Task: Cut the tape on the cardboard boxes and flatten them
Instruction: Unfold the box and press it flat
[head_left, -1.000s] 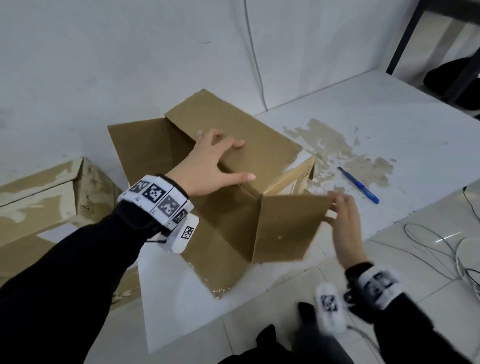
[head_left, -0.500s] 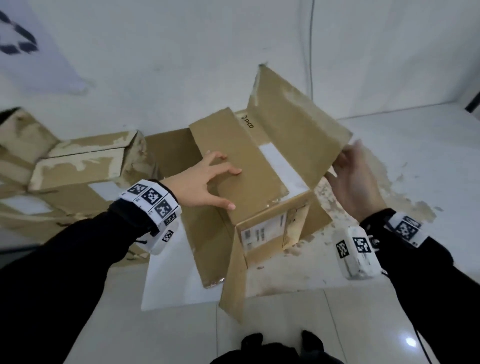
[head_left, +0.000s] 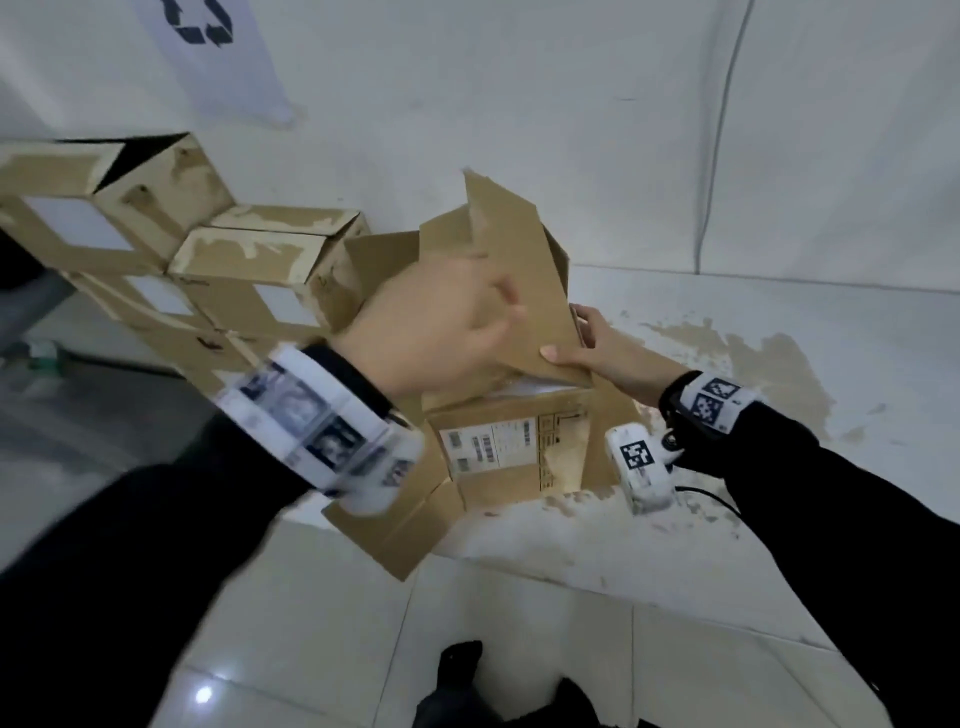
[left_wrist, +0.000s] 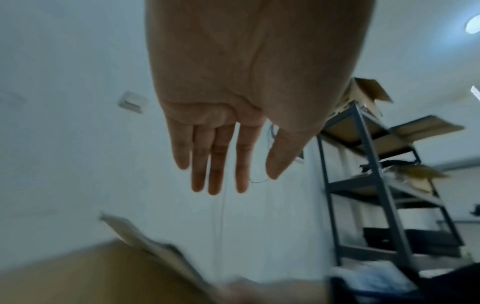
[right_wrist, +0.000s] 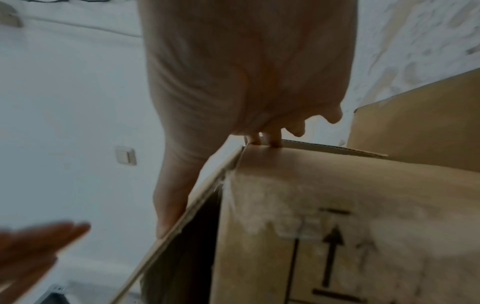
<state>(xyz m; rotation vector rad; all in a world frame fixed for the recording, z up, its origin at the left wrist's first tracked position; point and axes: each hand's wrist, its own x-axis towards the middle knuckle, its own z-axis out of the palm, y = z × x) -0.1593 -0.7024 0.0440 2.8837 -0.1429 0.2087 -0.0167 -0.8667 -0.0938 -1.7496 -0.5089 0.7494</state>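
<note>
Your right hand (head_left: 613, 353) is clamped on a raised flap (head_left: 524, 291) of the open cardboard box (head_left: 519, 447), thumb (head_left: 553, 355) on the near face, fingers (right_wrist: 275, 142) hooked over the top edge on the far side – right wrist cam shows that clearly. Flap's tilted up over the box opening. Your left hand (head_left: 431, 332) is blurred in the head view, up over the box's left side; left wrist cam has fingers (left_wrist: 215, 164) straight, close together, thumb a bit apart, holding nothing, w/ cardboard blurred below it. Box sits on the white floor (head_left: 779, 467) near the wall, label side facing you, a bottom flap (head_left: 395, 525) splayed out toward you. Stack of other cardboard boxes (head_left: 171, 249) just left of it against the wall. Torn brown patches (head_left: 753, 358) on the floor to the right. Metal shelf rack (left_wrist: 376, 195) w/ more cardboard shows in the left wrist cam.
</note>
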